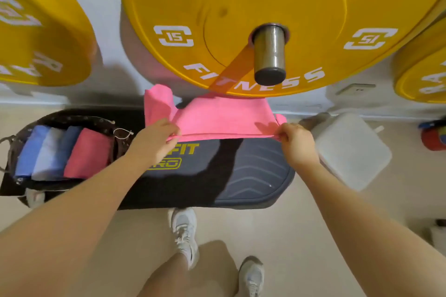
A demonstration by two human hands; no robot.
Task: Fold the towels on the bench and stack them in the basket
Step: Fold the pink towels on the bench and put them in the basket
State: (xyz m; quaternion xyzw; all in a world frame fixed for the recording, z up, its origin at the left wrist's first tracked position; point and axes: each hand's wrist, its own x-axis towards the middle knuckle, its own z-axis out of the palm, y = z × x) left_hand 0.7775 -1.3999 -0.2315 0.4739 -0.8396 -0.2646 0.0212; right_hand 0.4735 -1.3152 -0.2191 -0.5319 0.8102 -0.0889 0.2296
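A pink towel (217, 118) is stretched over the far side of the black bench (217, 181). My left hand (154, 138) pinches its near left corner and my right hand (294, 140) pinches its near right corner, holding the near edge taut above the bench. The towel's far left part stands up in a loose fold. A dark basket (72, 118) sits on the left end of the bench and holds several folded towels standing side by side: blue, white, blue and pink (88, 152).
A large yellow weight plate (241, 19) on a steel bar end (270, 53) hangs right above the towel. More yellow plates flank it left and right. A white square lid or container (352, 149) lies on the floor to the right. My feet stand before the bench.
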